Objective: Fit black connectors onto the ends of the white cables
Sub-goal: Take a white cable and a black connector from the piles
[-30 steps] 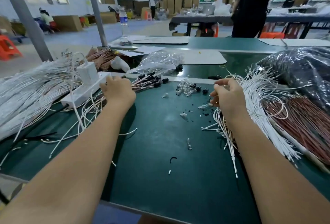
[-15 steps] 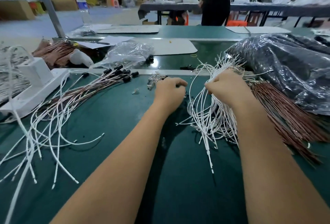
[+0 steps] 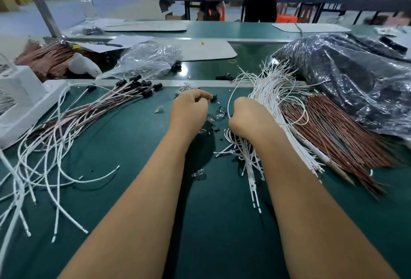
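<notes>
Left hand (image 3: 189, 109) pinches a black connector (image 3: 214, 96); right hand (image 3: 246, 116) grips one white cable (image 3: 229, 105). One finished bunch (image 3: 133, 88) lies capped, and a big pile (image 3: 273, 100) waits bare.

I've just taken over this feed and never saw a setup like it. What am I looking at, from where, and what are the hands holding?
There is no machine: a person works with bare hands, filmed by a camera on their head looking down at a green table. The left hand reaches with curled fingers among small black connectors; whether it grips one I cannot tell. The right hand is closed at a bunch of white cables. Finished cables with black ends lie left; brown wires lie right.
</notes>
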`<control>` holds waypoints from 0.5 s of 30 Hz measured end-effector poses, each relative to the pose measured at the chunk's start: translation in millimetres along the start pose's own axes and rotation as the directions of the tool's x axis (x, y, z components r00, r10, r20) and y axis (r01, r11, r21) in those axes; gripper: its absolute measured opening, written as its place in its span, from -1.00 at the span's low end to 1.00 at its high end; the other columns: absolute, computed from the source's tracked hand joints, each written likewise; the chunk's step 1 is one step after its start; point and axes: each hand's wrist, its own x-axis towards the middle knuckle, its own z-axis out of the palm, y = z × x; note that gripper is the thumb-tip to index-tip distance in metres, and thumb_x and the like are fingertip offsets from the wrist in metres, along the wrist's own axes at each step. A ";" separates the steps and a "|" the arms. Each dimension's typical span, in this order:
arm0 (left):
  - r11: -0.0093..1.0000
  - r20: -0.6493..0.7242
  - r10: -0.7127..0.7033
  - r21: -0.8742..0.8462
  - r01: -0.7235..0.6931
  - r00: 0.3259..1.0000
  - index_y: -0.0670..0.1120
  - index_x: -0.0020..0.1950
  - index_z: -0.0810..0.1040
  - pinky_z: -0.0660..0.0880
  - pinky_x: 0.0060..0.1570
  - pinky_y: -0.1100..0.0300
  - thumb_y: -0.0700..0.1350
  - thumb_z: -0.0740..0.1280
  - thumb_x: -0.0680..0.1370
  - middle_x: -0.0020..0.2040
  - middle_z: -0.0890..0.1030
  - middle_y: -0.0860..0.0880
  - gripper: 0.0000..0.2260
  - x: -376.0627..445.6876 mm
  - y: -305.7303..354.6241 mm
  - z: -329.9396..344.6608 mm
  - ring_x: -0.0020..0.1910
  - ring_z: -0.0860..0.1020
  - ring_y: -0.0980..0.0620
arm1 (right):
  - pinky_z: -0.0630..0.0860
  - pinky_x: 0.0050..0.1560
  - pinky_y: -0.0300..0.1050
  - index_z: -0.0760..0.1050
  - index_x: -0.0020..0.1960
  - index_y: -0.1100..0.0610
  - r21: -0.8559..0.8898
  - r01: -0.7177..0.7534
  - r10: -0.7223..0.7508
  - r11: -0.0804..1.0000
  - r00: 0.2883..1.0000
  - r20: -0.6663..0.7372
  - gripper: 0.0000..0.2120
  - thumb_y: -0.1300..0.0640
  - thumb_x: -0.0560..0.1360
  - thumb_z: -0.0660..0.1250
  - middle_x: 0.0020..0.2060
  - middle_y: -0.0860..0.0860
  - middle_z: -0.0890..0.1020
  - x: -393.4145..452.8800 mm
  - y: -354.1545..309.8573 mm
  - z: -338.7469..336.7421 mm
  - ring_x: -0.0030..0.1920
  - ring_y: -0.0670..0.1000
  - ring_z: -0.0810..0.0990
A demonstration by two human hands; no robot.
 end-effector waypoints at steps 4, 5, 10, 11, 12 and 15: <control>0.998 0.029 0.049 0.036 -0.050 0.998 -0.02 -0.03 0.66 0.28 -0.50 0.27 -0.24 0.20 0.53 -0.22 0.67 -0.04 -0.74 -1.1 4.5 4.6 -0.62 0.30 0.19 | 0.20 -0.42 -0.14 0.22 -0.40 0.16 0.222 0.017 -0.002 0.975 0.997 -0.071 -0.67 0.21 0.48 0.25 -0.49 0.08 0.36 5.3 12.3 -3.2 -0.47 0.05 0.29; 0.997 0.051 0.064 0.034 -0.066 0.997 -0.03 -0.02 0.66 0.30 -0.51 0.29 -0.24 0.21 0.53 -0.20 0.67 -0.05 -0.75 -1.4 6.0 5.1 -0.61 0.31 0.20 | 0.28 -0.40 -0.15 0.27 -0.41 0.16 0.363 0.003 0.033 0.932 0.995 -0.093 -0.69 0.19 0.49 0.25 -0.49 0.11 0.43 6.8 15.0 -4.9 -0.47 0.04 0.32; 0.988 0.201 0.153 -0.057 -0.145 0.967 -0.01 0.03 0.64 0.43 -0.34 0.28 -0.19 0.21 0.60 -0.13 0.68 0.02 -0.79 -7.7 14.7 4.5 -0.45 0.47 0.15 | 0.40 -0.49 -0.31 0.39 -0.05 0.22 0.993 -0.019 0.173 0.118 0.985 -0.002 -0.92 0.37 0.55 0.24 -0.29 0.14 0.59 7.4 22.5 -6.9 -0.49 -0.12 0.45; 0.987 0.233 0.155 -0.084 -0.139 0.960 -0.01 0.07 0.63 0.46 -0.22 0.22 -0.16 0.19 0.62 -0.14 0.69 0.02 -0.78 -9.1 17.3 4.0 -0.29 0.56 0.10 | 0.42 -0.46 -0.31 0.38 0.01 0.22 1.000 -0.005 0.187 -0.007 0.982 0.006 -0.89 0.37 0.55 0.26 -0.29 0.14 0.59 8.1 23.2 -7.1 -0.47 -0.11 0.48; 0.987 0.271 0.148 -0.106 -0.124 0.951 -0.01 0.11 0.61 0.44 -0.13 0.21 -0.14 0.15 0.64 -0.14 0.69 0.03 -0.76 -10.1 19.3 3.7 -0.14 0.59 0.10 | 0.46 -0.43 -0.31 0.37 0.05 0.21 0.996 0.014 0.210 -0.092 0.978 0.006 -0.86 0.37 0.55 0.27 -0.29 0.13 0.60 9.6 24.0 -6.6 -0.45 -0.09 0.52; 0.986 0.394 0.147 -0.127 -0.104 0.907 0.00 0.16 0.58 0.38 -0.02 0.19 -0.08 0.13 0.65 -0.16 0.71 0.03 -0.75 -11.8 24.0 2.1 -0.02 0.60 0.15 | 0.53 -0.36 -0.28 0.36 0.09 0.19 0.949 0.097 0.259 -0.302 0.966 -0.016 -0.81 0.38 0.55 0.28 -0.27 0.12 0.62 11.1 24.1 -6.5 -0.37 -0.05 0.58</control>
